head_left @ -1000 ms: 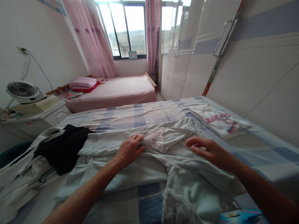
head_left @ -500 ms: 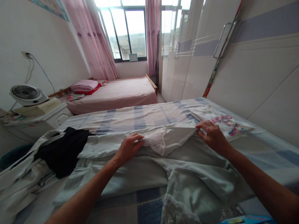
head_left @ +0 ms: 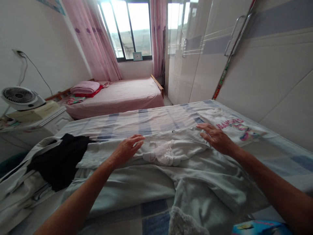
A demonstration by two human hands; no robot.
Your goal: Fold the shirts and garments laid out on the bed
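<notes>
A pale grey-green garment with white lace trim lies spread across the bed in front of me, its upper edge loosely creased. My left hand rests over the garment's upper edge left of the lace, fingers stretched out and thumb apart. Farther right, my right hand hovers at or touches the same edge with its fingers spread; exact contact is unclear. Beyond that hand lies a white T-shirt with pink lettering and a colourful print. Black cloth lies at the left among other pale clothes.
A checked sheet covers the near bed. Behind it stands a pink-covered bed. At left, a white fan sits on a cabinet; a tall glossy wardrobe lines the right. A blue printed packet lies at the bottom right.
Both hands have let go of the garment's edge. The stretched cloth and its lace have slumped into loose folds. My left hand has shifted slightly left and up. The view has shifted a little.
</notes>
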